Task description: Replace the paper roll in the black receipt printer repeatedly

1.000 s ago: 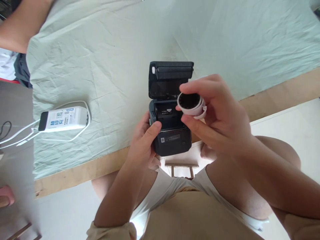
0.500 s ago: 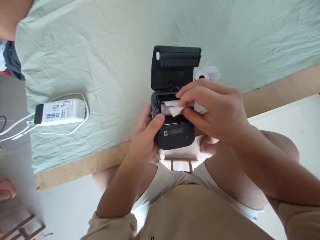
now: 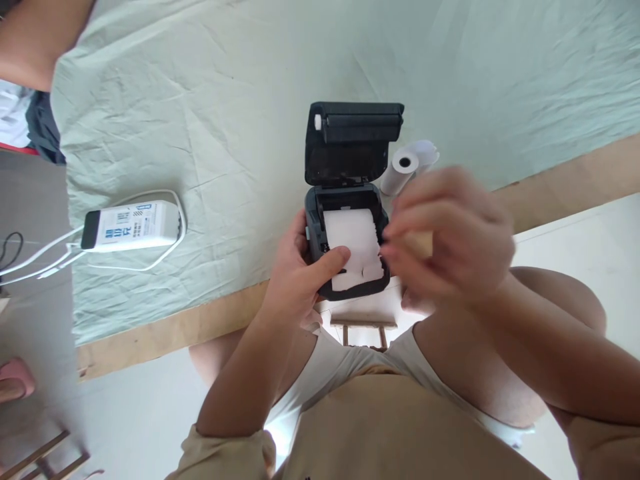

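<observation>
My left hand is closed around the left side of a small black label printer, its thumb pressing on the paper. The printer's lid stands open, tipped back, with a roller along its far edge. A sheet of white paper lies from the compartment down over the printer's front, its right and lower edges torn. Close to the printer's right side is my right hand, smeared by motion. Its fingers are bent, and I cannot tell whether they hold anything. Beyond it stands a white paper roll.
A white power strip with cables lies at left on the pale green cloth. The table's wooden edge runs in front of my body. At upper left another person's arm shows. A wooden stool is below.
The paper, pinched by my right hand inside the compartment before, now lies flat over the printer's front under my left thumb. My right hand has drawn away to the right, uncovering the roll.
</observation>
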The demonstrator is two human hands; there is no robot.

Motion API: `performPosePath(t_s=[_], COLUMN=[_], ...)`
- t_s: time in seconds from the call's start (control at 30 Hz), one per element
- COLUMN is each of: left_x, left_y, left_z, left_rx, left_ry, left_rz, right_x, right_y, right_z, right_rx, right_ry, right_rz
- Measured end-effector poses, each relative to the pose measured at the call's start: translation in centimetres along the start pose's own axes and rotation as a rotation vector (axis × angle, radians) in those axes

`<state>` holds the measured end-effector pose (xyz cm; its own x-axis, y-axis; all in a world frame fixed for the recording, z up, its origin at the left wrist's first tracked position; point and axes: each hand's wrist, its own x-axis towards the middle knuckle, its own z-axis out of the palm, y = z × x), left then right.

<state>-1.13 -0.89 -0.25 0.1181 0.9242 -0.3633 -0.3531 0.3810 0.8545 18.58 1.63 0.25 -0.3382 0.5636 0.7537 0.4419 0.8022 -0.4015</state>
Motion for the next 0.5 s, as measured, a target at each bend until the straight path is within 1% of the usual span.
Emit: performPosePath(t_s=[0.07, 0.13, 0.17, 0.23, 0.33, 0.4, 0.47, 0.5], left_x=[-0.1, -0.1, -0.1, 0.0, 0.1, 0.0, -0.1, -0.2], left_y=[0.2, 0.2, 0.2, 0.2, 0.1, 0.2, 0.3, 0.3], left_z=[0.0, -0.1, -0.1, -0.2, -0.2, -0.2, -0.2, -0.2], left_rx=[0.032, 0.075, 0.094, 0.112, 0.104, 0.091, 0.084, 0.085], left_ry=[0.011, 0.017, 0.021, 0.036, 0.052, 0.042, 0.028, 0.024], left_rz=[-0.030, -0.037, -0.038, -0.035, -0.043, -0.054, -0.067, -0.069], right_x=[0.8, 1.5, 1.6, 1.7, 1.0, 0.3, -0.3, -0.6], right_y=[0.4, 0.7, 0.8, 0.9, 0.6, 0.4, 0.1, 0.0], right_z=[-0.5, -0.6, -0.5, -0.3, -0.3, -0.4, -0.5, -0.6], right_rx=[-0.044, -0.048, -0.030, 0.024, 0.139, 0.181, 0.206, 0.215], right_ry=[0.054, 0.022, 0.004, 0.021, 0.131, 0.183, 0.181, 0.149], right_rz=[0.119, 0.206, 0.225, 0.253, 0.302, 0.322, 0.342, 0.371])
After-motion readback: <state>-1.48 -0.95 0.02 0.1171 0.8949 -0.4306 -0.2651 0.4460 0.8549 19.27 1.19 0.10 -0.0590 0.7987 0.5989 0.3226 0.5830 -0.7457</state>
